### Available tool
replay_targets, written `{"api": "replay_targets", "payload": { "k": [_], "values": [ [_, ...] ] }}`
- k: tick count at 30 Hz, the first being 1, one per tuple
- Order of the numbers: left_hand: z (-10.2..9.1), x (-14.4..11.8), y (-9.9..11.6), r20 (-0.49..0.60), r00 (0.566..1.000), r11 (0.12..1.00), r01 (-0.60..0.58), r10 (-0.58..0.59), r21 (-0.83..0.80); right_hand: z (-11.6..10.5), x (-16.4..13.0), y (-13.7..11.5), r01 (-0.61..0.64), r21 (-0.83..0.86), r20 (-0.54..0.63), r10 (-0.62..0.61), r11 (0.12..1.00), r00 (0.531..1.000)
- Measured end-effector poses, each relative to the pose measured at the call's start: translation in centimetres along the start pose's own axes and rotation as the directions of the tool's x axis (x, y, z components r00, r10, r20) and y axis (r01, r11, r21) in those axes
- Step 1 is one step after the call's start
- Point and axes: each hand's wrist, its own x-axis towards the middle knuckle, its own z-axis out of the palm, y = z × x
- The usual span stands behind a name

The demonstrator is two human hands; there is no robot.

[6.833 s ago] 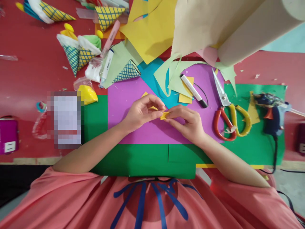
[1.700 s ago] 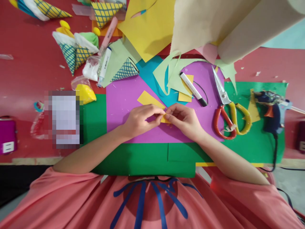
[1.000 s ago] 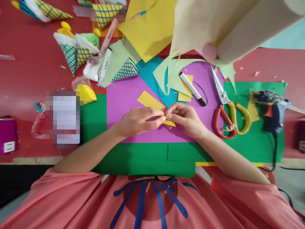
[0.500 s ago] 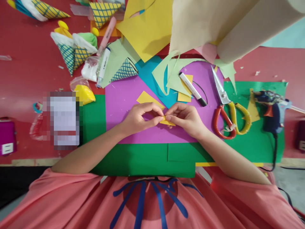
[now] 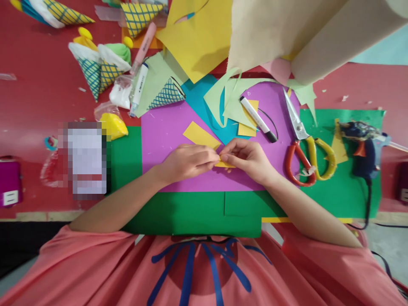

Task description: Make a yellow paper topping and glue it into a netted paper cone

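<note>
Above the purple sheet (image 5: 159,142), a small yellow paper piece (image 5: 225,164) sits between my fingertips, mostly covered by them. My right hand (image 5: 250,159) pinches it with thumb and index finger. Against its left end, the fingers of my left hand (image 5: 188,162) are closed together, thumb underneath. Just beyond my hands lies a flat yellow strip (image 5: 200,135), its lower end close to my fingers. A white marker (image 5: 256,117) with a black cap rests past my right hand, on light green and yellow scraps.
Scissors (image 5: 298,129) with red and yellow handles lie open to the right, and a glue gun (image 5: 366,148) lies beyond them. A phone (image 5: 86,159) is at the left. Decorated cones (image 5: 110,70) and a large paper roll (image 5: 344,42) occupy the far side.
My left hand has turned over, its back now facing up and the gap between thumb and index finger closed. My right hand keeps its pinch almost unmoved.
</note>
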Motion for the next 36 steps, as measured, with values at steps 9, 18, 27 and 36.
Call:
{"api": "replay_targets", "payload": {
  "k": [9,18,27,36],
  "values": [
    [-0.4,-0.8,0.1,0.038,0.984,0.951,-0.179,0.175,0.251,0.5,-0.2,0.0,-0.009,0.082,0.042,0.006,0.997,0.999],
    [0.2,0.1,0.2,-0.054,0.997,0.996,0.051,-0.055,-0.080,0.4,0.0,0.0,0.054,-0.019,-0.048,-0.055,0.998,0.997],
    [0.5,0.9,0.8,-0.057,0.940,0.908,0.308,-0.336,-0.284,0.0,-0.3,0.6,0.190,-0.311,-0.067,-0.221,0.931,0.973],
    [0.5,0.9,0.9,-0.003,0.903,0.846,0.402,-0.431,-0.351,-0.1,-0.4,0.3,0.229,-0.415,-0.055,-0.276,0.880,0.960]
  ]
}}
